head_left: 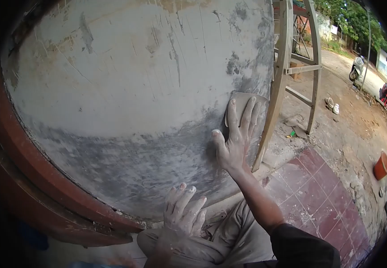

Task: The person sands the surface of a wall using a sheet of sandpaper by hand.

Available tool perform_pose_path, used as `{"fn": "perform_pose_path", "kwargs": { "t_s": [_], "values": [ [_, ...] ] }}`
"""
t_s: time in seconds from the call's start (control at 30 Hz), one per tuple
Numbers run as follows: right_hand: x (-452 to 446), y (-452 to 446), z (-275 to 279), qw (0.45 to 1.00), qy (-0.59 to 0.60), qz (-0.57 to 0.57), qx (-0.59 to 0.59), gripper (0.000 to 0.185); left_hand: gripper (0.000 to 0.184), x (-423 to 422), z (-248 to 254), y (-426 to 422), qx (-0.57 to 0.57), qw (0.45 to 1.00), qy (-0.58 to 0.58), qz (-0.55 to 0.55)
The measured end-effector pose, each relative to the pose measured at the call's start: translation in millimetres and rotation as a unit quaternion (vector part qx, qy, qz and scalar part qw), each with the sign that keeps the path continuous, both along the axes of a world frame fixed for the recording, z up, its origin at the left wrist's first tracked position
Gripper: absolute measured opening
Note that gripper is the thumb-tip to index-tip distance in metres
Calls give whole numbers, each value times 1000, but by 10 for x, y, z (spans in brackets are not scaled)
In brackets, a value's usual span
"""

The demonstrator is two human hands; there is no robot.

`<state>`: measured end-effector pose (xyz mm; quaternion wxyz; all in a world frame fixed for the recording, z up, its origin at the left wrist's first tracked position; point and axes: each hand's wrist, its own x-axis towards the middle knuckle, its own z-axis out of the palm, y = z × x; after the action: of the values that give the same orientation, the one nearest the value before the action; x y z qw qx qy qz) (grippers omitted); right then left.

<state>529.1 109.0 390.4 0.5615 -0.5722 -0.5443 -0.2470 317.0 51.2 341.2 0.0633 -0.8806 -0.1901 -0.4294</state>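
My right hand [236,145] lies with fingers stretched over a pale sheet of sandpaper [249,99], holding it flat against the wall [131,89]. The sheet's top edge shows above my fingertips; the rest is mostly under the hand. White dust covers both hands. My left hand [185,211] is raised low in front of the wall, above my bent leg, fingers apart and nothing in them. Dark grey, scuffed patches run along the wall's lower part, and the upper part is whitish with scratches.
A wooden ladder [282,76] stands right beside the wall's right edge. A reddish-brown frame [46,156] borders the wall at left. Dusty red tiles [311,192] lie to my right, with an orange bucket [381,166] beyond. Shoes [331,105] and parked motorbikes [357,68] are farther off.
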Motion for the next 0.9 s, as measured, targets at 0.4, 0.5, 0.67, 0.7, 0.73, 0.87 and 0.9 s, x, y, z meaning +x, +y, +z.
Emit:
{"fn": "perform_pose_path", "kwargs": {
  "t_s": [0.4, 0.5, 0.67, 0.7, 0.73, 0.87, 0.9],
  "values": [
    [-527, -77, -874, 982, -79, 129, -111, 65, 81, 1003, 266, 356, -53, 953, 34, 296],
    [-499, -167, -1115, 982, -63, 113, -139, 64, 82, 932, 81, 643, 32, 942, 54, 331],
    [-307, -383, -2197, 976, -61, 107, -180, 57, 97, 791, 283, 914, 133, 919, -57, 368],
    [-235, -436, -2473, 972, -54, 106, -204, 54, 98, 674, 554, 980, 151, 898, -119, 396],
    [-132, -533, -2799, 961, -34, 101, -255, 62, 99, 495, 854, 1045, 169, 873, -178, 422],
    [137, -634, -2862, 917, 151, 27, -369, 83, 97, -344, 1665, 1306, 120, 826, -366, 412],
    [208, -597, -2757, 913, 234, 28, -334, 87, 97, -375, 1706, 1334, 126, 824, -361, 417]
  ]
}}
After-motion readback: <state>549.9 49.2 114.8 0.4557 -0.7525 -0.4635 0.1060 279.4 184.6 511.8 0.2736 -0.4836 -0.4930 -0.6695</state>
